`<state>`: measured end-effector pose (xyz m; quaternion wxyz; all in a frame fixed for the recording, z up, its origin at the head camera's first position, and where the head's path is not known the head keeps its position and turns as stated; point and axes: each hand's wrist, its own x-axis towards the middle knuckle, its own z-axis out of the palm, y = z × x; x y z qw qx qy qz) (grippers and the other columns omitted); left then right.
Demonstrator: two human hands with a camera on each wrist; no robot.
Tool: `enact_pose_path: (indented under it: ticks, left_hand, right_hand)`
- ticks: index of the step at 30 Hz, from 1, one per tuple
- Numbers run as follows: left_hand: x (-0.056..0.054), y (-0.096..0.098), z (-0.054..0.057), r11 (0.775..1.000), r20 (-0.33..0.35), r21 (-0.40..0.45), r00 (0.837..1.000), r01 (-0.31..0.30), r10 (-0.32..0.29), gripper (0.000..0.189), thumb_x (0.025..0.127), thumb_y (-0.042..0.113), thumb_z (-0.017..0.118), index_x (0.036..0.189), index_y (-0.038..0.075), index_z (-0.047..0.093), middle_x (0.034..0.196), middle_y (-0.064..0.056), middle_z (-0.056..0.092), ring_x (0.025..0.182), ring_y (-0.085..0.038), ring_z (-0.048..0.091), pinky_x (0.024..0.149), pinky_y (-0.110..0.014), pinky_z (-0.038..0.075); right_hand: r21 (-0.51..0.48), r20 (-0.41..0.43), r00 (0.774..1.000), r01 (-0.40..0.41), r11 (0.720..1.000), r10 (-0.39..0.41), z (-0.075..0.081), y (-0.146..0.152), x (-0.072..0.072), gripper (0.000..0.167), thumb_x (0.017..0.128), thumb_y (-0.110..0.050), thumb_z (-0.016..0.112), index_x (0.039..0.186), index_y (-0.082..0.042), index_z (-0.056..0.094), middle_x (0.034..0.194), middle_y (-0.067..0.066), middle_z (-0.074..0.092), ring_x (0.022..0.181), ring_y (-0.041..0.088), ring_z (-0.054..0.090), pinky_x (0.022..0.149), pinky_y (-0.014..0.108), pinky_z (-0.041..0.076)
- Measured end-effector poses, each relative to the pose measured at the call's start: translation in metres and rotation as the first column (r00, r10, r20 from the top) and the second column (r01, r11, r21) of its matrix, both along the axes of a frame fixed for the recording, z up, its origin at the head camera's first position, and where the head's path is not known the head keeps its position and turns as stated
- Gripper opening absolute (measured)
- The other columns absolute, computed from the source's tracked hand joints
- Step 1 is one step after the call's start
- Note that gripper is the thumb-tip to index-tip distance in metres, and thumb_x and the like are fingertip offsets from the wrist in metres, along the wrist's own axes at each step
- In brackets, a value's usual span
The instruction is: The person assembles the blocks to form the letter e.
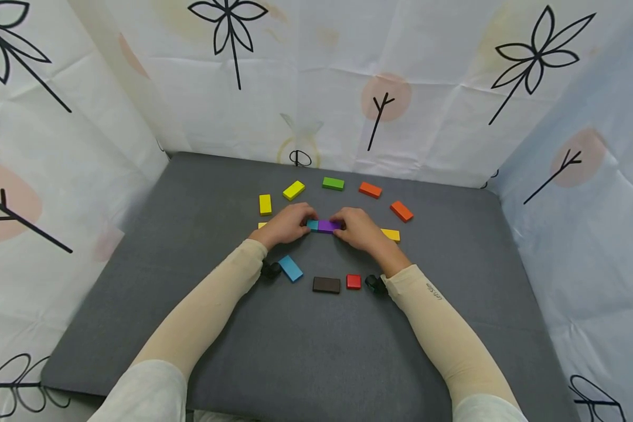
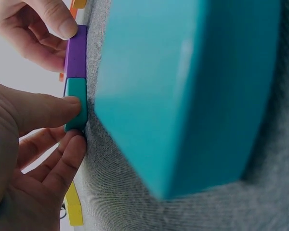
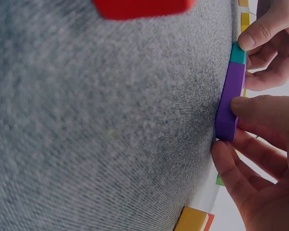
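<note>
In the middle of the table, a small teal block (image 1: pixel 312 225) and a longer purple block (image 1: pixel 327 226) lie end to end in one line, their ends touching. My left hand (image 1: pixel 286 224) pinches the teal block between thumb and fingers at its left end. At the opposite end, my right hand (image 1: pixel 360 230) has its thumb on the near side of the purple block, with fingers behind and at the end. The left wrist view shows the seam between teal block (image 2: pixel 77 113) and purple block (image 2: pixel 77 57) closely. Both blocks rest on the grey cloth surface.
Around the hands, a ring of blocks lies on the grey table (image 1: pixel 316 351): yellow (image 1: pixel 293 190), green (image 1: pixel 333 184), orange (image 1: pixel 370 189), yellow-orange (image 1: pixel 391 235), red (image 1: pixel 353 282), dark brown (image 1: pixel 326 285) and blue (image 1: pixel 291 268). Printed cloth walls (image 1: pixel 327 76) enclose the table's back and sides.
</note>
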<state>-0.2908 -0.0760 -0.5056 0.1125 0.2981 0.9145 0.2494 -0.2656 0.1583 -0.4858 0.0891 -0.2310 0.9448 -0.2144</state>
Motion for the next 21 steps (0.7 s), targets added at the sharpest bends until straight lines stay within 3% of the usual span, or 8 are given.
enact_pose_path:
  ticks: [21]
  left_hand:
    - [-0.0012,0.0012,-0.0022,1.000,0.015,0.013,1.000,-0.019,0.018,0.031,0.103,0.006,0.074,0.134,0.005,0.071,0.118,-0.011,0.066,0.098,-0.026,0.059,0.090,-0.041,0.052]
  right_hand:
    - [-0.011,0.005,1.000,0.000,1.000,0.000,-0.0024,0.0024,-0.0025,0.033,0.102,-0.013,0.078,0.134,-0.003,0.076,0.124,0.014,0.073,0.106,0.027,0.067,0.097,0.046,0.055]
